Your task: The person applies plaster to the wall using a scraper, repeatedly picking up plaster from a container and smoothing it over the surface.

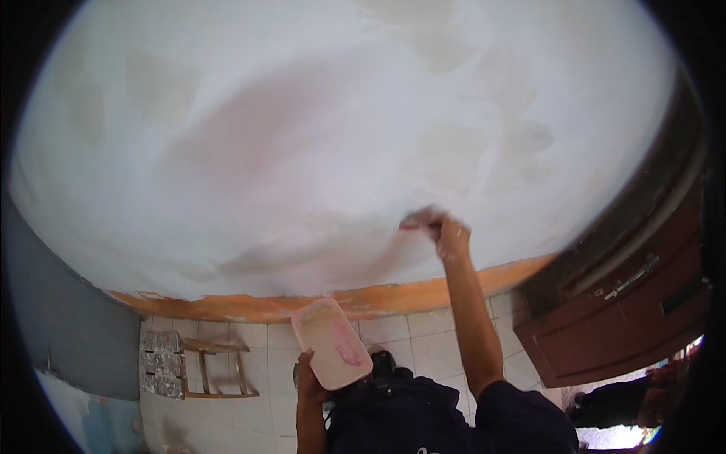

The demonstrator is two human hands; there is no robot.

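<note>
My left hand (306,372) grips the edge of a shallow pink plastic tub (298,324), held tilted at waist height before my body. Pale stuff and a brighter pink smear show inside the tub. My right arm reaches out to the white wall (333,159), which carries beige and greyish patches. In my right hand (454,238) is a small hand tool with a reddish part (412,223), at the wall surface. Motion blurs the tool, so its exact kind cannot be made out. The fingers of that hand are closed round it.
An orange band (386,296) runs along the wall's foot. A small wooden stool or ladder (200,367) with a spattered top stands on the tiled floor (253,416) at left. A grey wall (68,265) closes the left side; a brown door (605,303) stands at right.
</note>
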